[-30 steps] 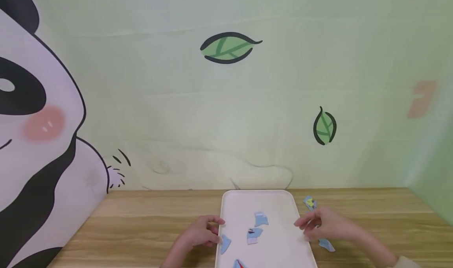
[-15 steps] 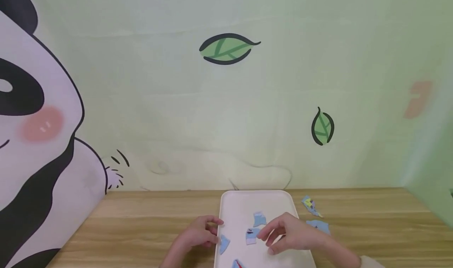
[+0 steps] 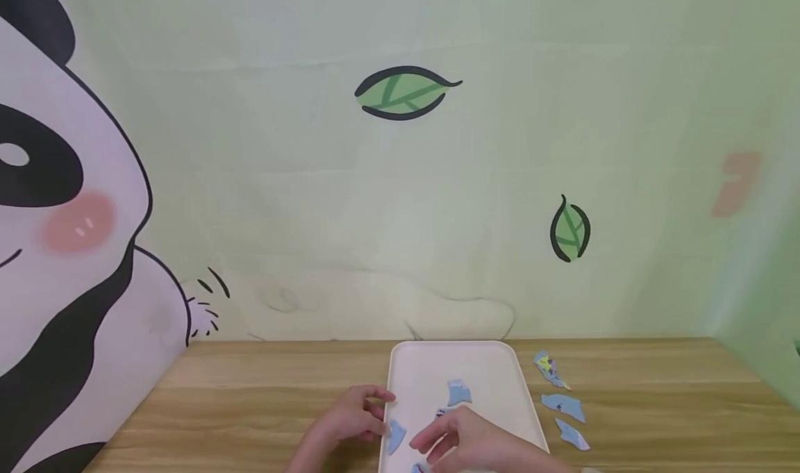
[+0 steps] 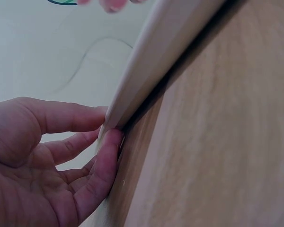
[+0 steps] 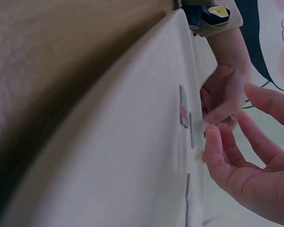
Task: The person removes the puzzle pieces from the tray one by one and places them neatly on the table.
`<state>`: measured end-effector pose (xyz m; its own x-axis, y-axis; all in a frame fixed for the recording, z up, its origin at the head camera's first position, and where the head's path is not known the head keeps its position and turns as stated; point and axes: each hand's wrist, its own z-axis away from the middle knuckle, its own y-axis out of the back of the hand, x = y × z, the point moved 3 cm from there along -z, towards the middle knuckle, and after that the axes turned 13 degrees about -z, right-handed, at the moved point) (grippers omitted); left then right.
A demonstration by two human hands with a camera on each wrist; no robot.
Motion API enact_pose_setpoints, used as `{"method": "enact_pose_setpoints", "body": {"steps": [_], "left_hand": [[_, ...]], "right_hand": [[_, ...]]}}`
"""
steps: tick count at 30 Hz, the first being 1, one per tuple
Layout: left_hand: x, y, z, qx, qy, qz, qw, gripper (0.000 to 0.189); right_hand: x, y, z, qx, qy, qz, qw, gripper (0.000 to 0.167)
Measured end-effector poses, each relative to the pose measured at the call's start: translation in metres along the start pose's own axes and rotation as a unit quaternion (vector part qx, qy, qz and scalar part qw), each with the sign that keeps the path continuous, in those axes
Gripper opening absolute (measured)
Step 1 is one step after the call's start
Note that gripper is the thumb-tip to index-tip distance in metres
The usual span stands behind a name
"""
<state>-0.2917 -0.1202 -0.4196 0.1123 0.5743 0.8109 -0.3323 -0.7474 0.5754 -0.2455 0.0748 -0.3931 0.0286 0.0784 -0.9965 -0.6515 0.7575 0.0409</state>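
The left hand [image 3: 353, 415] holds the white tray [image 3: 490, 365] while the right hand [image 3: 465, 440], loosely parted and seemingly bare, looks mid-arranging puzzle pieces [image 3: 459, 392], probably needing a precise pinch.

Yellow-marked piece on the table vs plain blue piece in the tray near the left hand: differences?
Look: the yellow-marked piece has yellow and dark markings; the plain blue piece shows none.
Place: the yellow-marked piece lies on the table, the plain blue piece inside the tray.
Shape: the yellow-marked piece is long; the plain blue piece is roughly triangular.
Shared: both have blue.
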Motion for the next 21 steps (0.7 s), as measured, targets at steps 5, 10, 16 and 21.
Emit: {"method": "enact_pose_setpoints", "body": {"steps": [5, 10, 16, 21], "left_hand": [[0.001, -0.002, 0.000, 0.000, -0.005, 0.001, 1.0000, 0.041], [-0.001, 0.000, 0.003, 0.003, 0.000, -0.004, 1.0000, 0.041], [0.000, 0.001, 0.003, 0.000, 0.002, -0.004, 1.0000, 0.042], [0.001, -0.001, 0.001, 0.000, 0.002, -0.005, 1.0000, 0.043]], "right_hand": [[0.011, -0.004, -0.004, 0.034, -0.031, -0.006, 0.9989, 0.026], [0.017, -0.009, -0.006, 0.047, -0.046, -0.008, 0.9978, 0.028], [0.021, -0.012, -0.007, 0.062, -0.034, 0.017, 0.9974, 0.025], [0.022, -0.014, -0.007, 0.069, -0.030, 0.046, 0.9960, 0.029]]}}
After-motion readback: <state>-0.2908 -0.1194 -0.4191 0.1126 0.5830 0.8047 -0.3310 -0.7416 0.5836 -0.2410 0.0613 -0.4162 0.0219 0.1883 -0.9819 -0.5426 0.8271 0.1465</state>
